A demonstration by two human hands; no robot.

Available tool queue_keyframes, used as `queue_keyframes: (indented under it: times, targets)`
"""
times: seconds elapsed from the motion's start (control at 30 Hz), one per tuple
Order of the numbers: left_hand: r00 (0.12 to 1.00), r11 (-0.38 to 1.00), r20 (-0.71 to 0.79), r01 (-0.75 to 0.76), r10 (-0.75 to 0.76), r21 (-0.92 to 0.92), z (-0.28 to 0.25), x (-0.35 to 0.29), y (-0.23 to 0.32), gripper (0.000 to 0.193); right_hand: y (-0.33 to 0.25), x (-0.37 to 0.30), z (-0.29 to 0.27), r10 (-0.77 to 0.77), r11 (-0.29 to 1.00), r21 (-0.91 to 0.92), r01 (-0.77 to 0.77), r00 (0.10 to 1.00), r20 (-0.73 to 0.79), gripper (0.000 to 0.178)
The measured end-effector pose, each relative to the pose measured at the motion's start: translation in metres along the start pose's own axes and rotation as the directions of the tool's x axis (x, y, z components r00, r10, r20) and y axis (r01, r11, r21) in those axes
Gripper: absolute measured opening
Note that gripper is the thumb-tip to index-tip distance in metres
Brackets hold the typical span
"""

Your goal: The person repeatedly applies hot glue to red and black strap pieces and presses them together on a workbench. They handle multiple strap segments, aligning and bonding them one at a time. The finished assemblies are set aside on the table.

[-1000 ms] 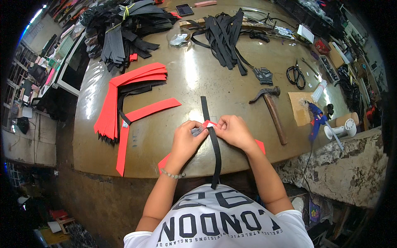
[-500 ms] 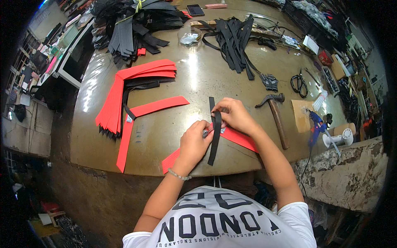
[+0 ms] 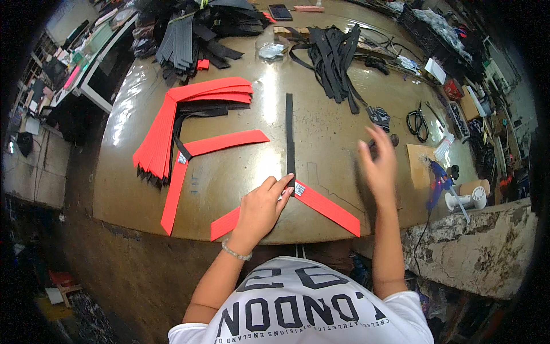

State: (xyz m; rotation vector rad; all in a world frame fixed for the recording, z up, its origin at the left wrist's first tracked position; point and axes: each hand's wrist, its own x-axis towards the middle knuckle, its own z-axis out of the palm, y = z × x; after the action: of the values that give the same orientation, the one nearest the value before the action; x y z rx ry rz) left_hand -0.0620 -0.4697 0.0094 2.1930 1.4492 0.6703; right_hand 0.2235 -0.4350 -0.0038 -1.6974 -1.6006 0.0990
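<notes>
My left hand point(image 3: 259, 207) is closed on the lower end of a black strap point(image 3: 290, 126), with thumb and fingertips at the corner of a red ribbed V-shaped strip point(image 3: 328, 208). A small white printed label point(image 3: 299, 189) shows beside the fingertips. The strap runs straight away from me over the table. To the right, my right hand point(image 3: 380, 166) is raised, blurred, its fingers stretched out and apart, with nothing visible in it. It covers much of a hammer, whose metal head point(image 3: 394, 139) peeks out beside the fingers; the handle is mostly hidden.
Another red V piece point(image 3: 229, 142) with a black strap lies at left, near a fanned stack of red strips point(image 3: 157, 140). Black straps point(image 3: 332, 63) lie at the back. Scissors point(image 3: 417, 125), a glove point(image 3: 378, 117) and a blue glue gun point(image 3: 438, 180) are at right.
The black strap, held looped by both hands earlier, now lies extended away from me. My right hand has let go and moved right over the hammer. My left hand stays at the V's corner.
</notes>
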Motion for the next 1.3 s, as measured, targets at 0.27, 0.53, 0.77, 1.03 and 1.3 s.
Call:
queue_keyframes:
  times: [0.27,0.53,0.77,1.03,1.3]
  targets:
    - [0.986,0.985,-0.164,-0.061,0.034,-0.160,0.010,0.001,-0.010,0.023,-0.028,-0.038,-0.062,0.416,0.898,-0.194,-0.395,0.906,0.083,0.035]
    - [0.959,0.835,0.000,0.245,-0.282,-0.493,-0.002,0.003,-0.017,0.024,-0.125,-0.078,-0.014,0.063,0.998,-0.039,-0.051,0.867,0.494,0.032]
    - [0.954,0.839,-0.046,0.238,-0.297,-0.489,-0.001,0.004,-0.015,0.024,-0.131,-0.079,-0.014,0.210,0.977,-0.098,-0.190,0.769,0.604,0.035]
    - [0.975,0.984,-0.200,0.122,-0.095,0.127,0.017,-0.001,0.019,0.038,-0.043,-0.060,-0.049,0.337,0.934,-0.108,-0.340,0.940,-0.047,0.042]
    - [0.984,0.993,-0.146,0.088,-0.098,-0.074,0.014,-0.002,0.004,0.022,0.027,-0.060,-0.068,0.347,0.782,-0.481,-0.395,0.918,-0.190,0.044]
